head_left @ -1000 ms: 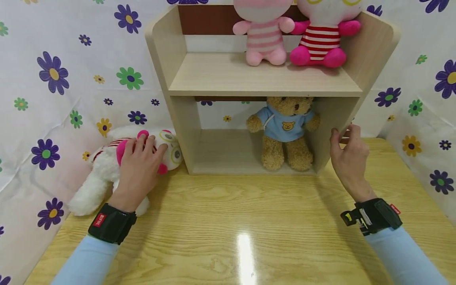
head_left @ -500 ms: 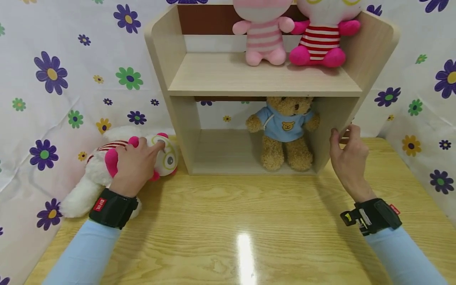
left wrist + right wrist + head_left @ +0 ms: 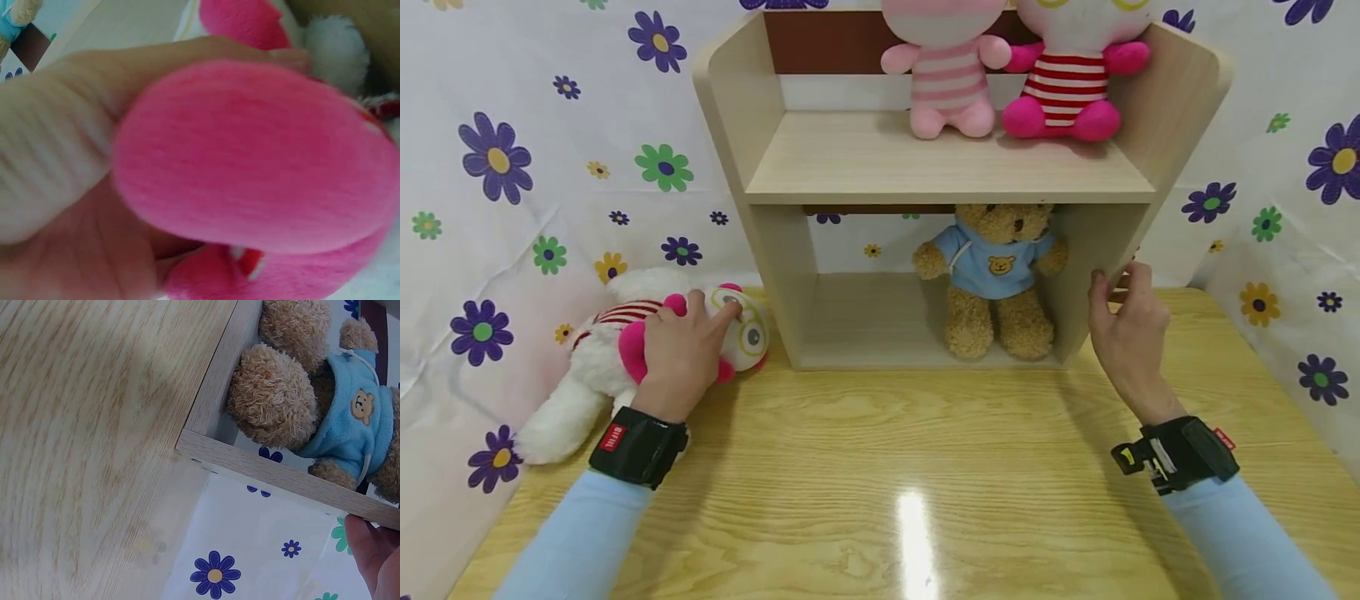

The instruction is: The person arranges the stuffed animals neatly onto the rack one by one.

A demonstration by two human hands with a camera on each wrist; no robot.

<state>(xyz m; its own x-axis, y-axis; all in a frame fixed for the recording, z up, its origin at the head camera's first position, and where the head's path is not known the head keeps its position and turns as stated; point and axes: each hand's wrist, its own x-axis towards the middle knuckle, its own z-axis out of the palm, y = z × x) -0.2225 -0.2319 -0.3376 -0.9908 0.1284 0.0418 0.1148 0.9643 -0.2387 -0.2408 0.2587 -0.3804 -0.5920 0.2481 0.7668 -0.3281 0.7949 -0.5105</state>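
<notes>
On the table left of the shelf lies a plush toy with a white head (image 3: pixel 747 332), pink limbs (image 3: pixel 256 156) and a striped body. My left hand (image 3: pixel 681 354) grips it near the neck, thumb towards the face; in the left wrist view the thumb and palm wrap round its pink part, and the other fingers are largely hidden. My right hand (image 3: pixel 1131 342) holds the right side panel of the wooden shelf (image 3: pixel 947 198); in the right wrist view the fingertips (image 3: pixel 365 540) touch the panel's edge. White fluffy plush (image 3: pixel 568 408) lies against the striped toy.
A brown teddy bear in a blue top (image 3: pixel 996 262) stands at the right of the lower compartment. Two plush toys, one pale pink (image 3: pixel 951 83) and one with red stripes (image 3: pixel 1063 87), sit on the upper level. Flowered cloth hangs behind the wooden table (image 3: pixel 820 475).
My left hand has shifted slightly left with the striped toy, whose head has moved away from the shelf and turned. The white fluffy plush has moved left too. My right hand keeps its place on the panel.
</notes>
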